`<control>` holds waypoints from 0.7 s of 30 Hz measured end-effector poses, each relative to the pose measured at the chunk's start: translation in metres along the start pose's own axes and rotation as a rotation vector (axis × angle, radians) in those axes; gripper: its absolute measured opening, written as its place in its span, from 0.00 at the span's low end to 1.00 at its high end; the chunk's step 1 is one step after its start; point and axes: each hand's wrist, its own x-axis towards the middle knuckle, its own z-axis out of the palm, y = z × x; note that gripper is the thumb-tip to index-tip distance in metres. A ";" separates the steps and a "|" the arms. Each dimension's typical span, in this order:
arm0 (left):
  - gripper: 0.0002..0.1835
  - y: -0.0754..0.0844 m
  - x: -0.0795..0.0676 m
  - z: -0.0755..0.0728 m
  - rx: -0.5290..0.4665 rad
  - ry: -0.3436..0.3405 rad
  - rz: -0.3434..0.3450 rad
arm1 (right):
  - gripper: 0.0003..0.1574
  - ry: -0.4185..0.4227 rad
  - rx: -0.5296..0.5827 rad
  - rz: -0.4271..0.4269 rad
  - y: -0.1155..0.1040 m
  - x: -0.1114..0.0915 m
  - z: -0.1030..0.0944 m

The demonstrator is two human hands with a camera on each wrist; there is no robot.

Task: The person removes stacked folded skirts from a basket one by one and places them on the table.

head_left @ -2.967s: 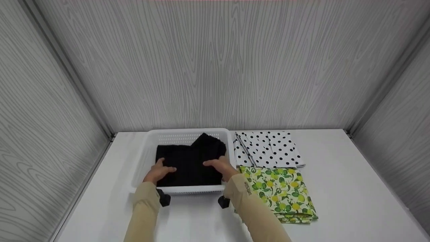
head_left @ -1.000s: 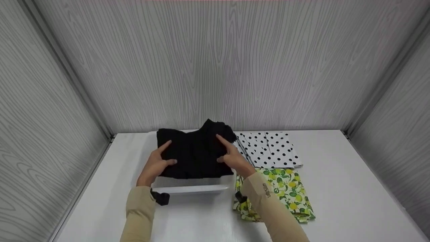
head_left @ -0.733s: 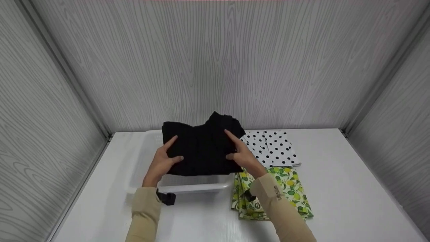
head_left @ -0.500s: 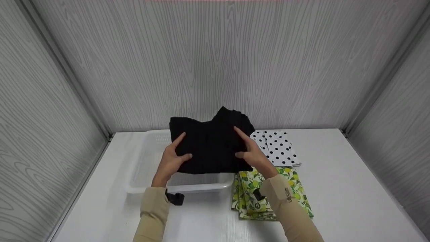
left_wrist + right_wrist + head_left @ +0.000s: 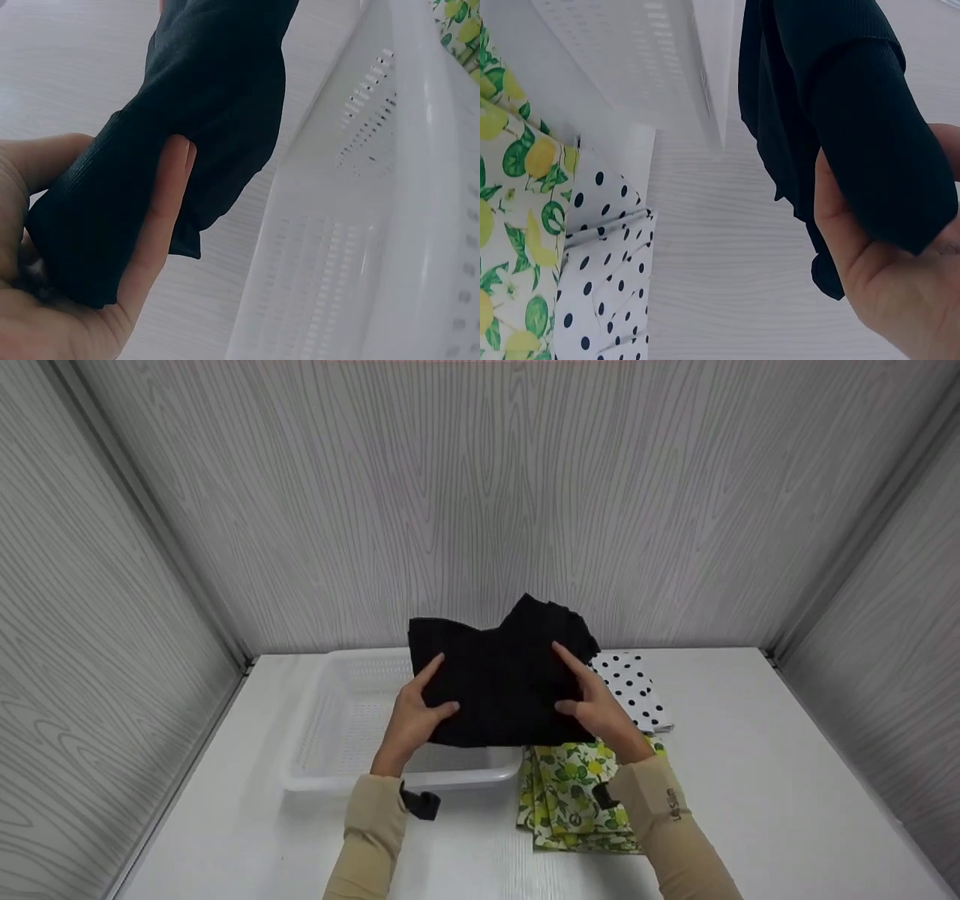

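A folded black cloth garment [image 5: 499, 682], its exact kind unclear, hangs in the air above the right part of the white basket. My left hand [image 5: 412, 716] grips its left edge, thumb on the near face. My right hand [image 5: 600, 709] holds the opposite edge the same way. In the left wrist view, fingers [image 5: 161, 217] lie along the far side of the black garment [image 5: 202, 90]. The right wrist view has the black garment [image 5: 877, 127] folded over between thumb and fingers [image 5: 836, 210].
The white perforated plastic basket [image 5: 315, 720] stands on the white table at left. Beside it on the right lie a folded polka-dot cloth [image 5: 630, 690] at the back and a folded lemon-print cloth [image 5: 577, 787] in front, both partly covered from view. Grey wood-grain walls [image 5: 480, 495] enclose the table.
Both hands have lifted the black garment out of the white basket and carried it to the right. The basket's inside now shows. The two patterned cloths stay where they were.
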 end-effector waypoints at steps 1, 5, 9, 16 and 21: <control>0.44 0.000 0.000 0.002 -0.001 0.000 0.000 | 0.59 0.002 -0.002 0.001 0.000 -0.001 -0.002; 0.44 0.003 0.000 0.011 -0.021 -0.012 0.003 | 0.59 0.010 0.006 0.000 0.002 -0.004 -0.010; 0.43 0.003 0.000 0.019 -0.041 -0.035 0.011 | 0.58 0.029 -0.006 0.025 0.004 -0.010 -0.018; 0.44 0.003 0.001 0.034 -0.036 -0.081 0.010 | 0.58 0.043 -0.009 0.033 0.009 -0.020 -0.031; 0.44 0.003 0.000 0.042 -0.066 -0.107 0.012 | 0.58 0.054 -0.013 0.034 0.011 -0.026 -0.039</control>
